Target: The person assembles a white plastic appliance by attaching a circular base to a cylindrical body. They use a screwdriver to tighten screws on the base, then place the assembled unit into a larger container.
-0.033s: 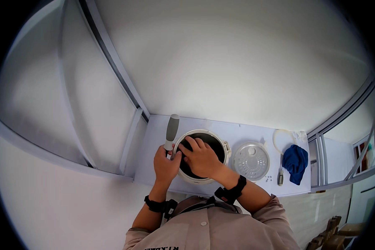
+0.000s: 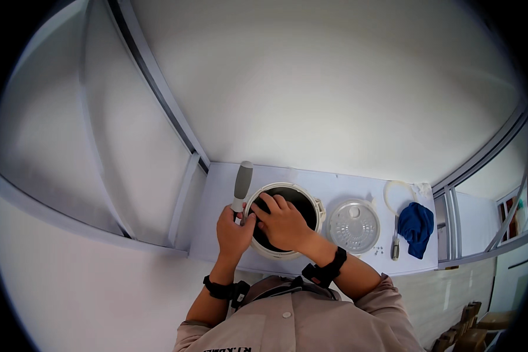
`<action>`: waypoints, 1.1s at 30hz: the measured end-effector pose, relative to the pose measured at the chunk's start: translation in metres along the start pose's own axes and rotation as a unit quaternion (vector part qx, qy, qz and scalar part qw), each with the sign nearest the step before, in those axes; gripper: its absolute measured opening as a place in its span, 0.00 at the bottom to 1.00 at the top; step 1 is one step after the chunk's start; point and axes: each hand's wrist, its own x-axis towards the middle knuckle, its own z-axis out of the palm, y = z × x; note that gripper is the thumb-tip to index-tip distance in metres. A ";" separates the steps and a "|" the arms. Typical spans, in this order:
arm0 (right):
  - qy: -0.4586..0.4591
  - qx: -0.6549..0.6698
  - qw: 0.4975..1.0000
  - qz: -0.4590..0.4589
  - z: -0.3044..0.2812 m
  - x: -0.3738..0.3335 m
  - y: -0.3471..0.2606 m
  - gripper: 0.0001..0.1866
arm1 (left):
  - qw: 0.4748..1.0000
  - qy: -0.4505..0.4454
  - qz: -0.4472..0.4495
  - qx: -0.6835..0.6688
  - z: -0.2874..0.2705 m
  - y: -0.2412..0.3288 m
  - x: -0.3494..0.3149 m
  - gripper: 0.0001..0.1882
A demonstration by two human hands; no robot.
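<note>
A round white pot (image 2: 280,256) with a dark interior stands on the table in front of me. My left hand (image 2: 234,232) is closed at its left rim, around the lower end of a grey-and-white handle (image 2: 243,185) that points away from me. Whether this handle belongs to the pot or is a separate tool, I cannot tell. My right hand (image 2: 283,223) reaches over the opening, its fingers apart and bent down inside near the left wall. The right thumb lies close to the left one at the rim. Parts of both hands' fingertips are hidden.
Right of the pot lies a round translucent perforated lid (image 2: 354,227). Several small screws (image 2: 379,250) and a screwdriver (image 2: 395,249) lie beyond it. A blue cloth (image 2: 416,229) and a pale ring (image 2: 387,196) rest near the table's right end. Wall panels border the white table (image 2: 208,240).
</note>
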 end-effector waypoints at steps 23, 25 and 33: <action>0.014 -0.138 0.990 0.024 0.021 0.006 -0.018 0.30 | 0.999 -0.041 -0.002 -0.001 -0.008 -0.007 0.011 0.17; 0.011 -0.123 0.992 0.036 0.023 0.007 -0.018 0.29 | 0.999 -0.036 0.003 -0.009 -0.007 -0.009 0.011 0.17; 0.076 -0.086 0.993 0.022 0.013 0.002 -0.017 0.25 | 0.999 -0.040 -0.010 -0.020 -0.009 -0.005 0.008 0.15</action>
